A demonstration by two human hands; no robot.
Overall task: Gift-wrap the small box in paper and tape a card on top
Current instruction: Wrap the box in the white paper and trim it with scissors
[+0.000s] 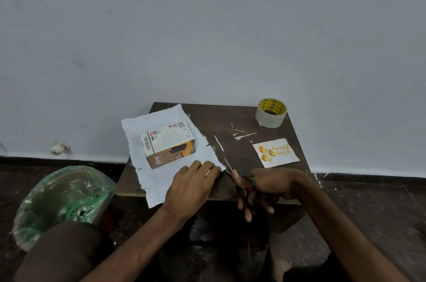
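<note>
I'm at the trimming step: my left hand (193,186) lies flat, fingers fairly straight, pressing down the near right corner of the paper (159,180), while my right hand (273,186) has thumb and fingers curled through the handles of the scissors (242,193), their tips right at the paper's ragged right edge. The box (169,143) lies unwrapped in the middle of the sheet, on the left part of the table (239,118). Thin offcuts (219,143) lie just beside the edge. Next, I'd judge, comes laying the scissors down and folding the paper over the box, which needs both hands free. The tape (271,113) and the card (276,153) wait untouched on the right.
</note>
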